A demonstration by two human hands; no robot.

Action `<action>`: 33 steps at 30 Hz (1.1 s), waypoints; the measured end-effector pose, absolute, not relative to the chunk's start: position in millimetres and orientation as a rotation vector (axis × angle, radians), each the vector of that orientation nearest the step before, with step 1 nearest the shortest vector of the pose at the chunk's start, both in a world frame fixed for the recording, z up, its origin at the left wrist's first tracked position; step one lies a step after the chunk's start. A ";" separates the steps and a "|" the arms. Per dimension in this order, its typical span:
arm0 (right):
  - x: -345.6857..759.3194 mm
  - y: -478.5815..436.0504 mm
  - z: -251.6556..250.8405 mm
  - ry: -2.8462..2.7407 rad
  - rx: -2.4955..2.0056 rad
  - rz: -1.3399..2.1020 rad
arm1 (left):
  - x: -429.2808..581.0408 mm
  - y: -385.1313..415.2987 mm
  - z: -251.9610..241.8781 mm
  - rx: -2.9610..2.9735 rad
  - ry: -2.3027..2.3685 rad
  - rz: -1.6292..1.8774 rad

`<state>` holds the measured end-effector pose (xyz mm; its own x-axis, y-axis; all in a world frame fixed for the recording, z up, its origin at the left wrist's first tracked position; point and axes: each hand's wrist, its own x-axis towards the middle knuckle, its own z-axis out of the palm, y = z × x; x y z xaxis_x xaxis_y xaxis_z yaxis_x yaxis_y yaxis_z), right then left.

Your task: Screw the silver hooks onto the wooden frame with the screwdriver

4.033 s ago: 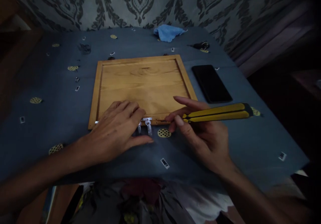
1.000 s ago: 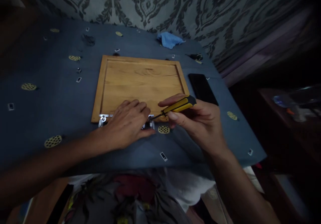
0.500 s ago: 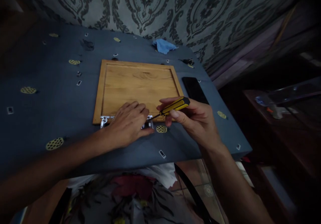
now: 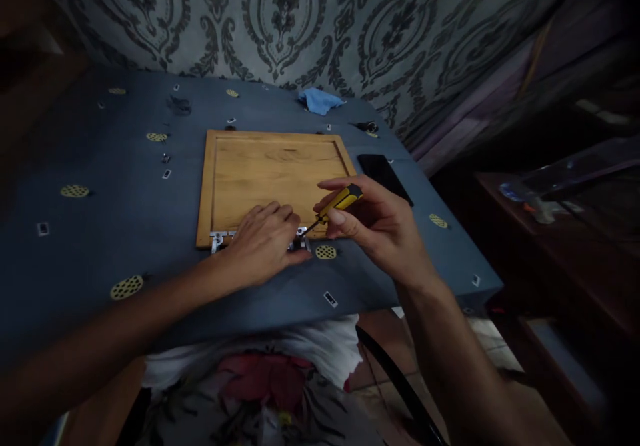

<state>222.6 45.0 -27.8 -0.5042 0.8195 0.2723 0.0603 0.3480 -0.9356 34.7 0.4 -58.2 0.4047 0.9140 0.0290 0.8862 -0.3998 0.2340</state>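
Observation:
A framed wooden panel (image 4: 270, 169) lies flat on the cloth-covered table, with two shiny metal hinges along its near edge. The left hinge (image 4: 217, 241) shows beside my wrist. My left hand (image 4: 265, 243) is closed over the right hinge (image 4: 305, 243), fingers curled on the panel side and thumb along the front; it covers part of that hinge. Between thumb and fingers, my right hand (image 4: 383, 229) holds a yellow-and-black screwdriver (image 4: 345, 197). It is tilted, its thin shaft pointing down-left to the right hinge. The exact tip contact is too small to make out.
Right of the panel lies a black phone (image 4: 384, 176). Behind it are a blue cloth (image 4: 321, 101) and a small dark object (image 4: 367, 127). On the left are a small metal piece (image 4: 165, 158) and a crumpled dark item (image 4: 179, 105). A patterned curtain (image 4: 285, 26) hangs behind the table.
The screwdriver stands steeper, and my right hand has rolled with its handle slightly left and up. My left hand stays on the hinge. The whole view has shifted a little.

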 end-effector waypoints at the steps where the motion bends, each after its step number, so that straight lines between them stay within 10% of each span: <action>1: 225.2 45.5 -26.6 -1.845 -0.772 1.249 | 34.8 0.2 -58.3 2.480 1.607 0.228; 25: 229.1 48.8 -17.6 -1.943 -0.809 1.264 | 36.3 -0.6 -52.0 2.437 1.592 0.179; 33: 212.6 45.3 -32.5 -2.027 -0.919 0.594 | 37.2 -0.2 -53.9 2.430 1.592 0.208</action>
<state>212.6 45.3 -32.5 -0.4032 0.7775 0.4827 0.3944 0.6236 -0.6750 37.2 -0.2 -53.9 0.4004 0.9163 -0.0065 0.8839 -0.3844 0.2664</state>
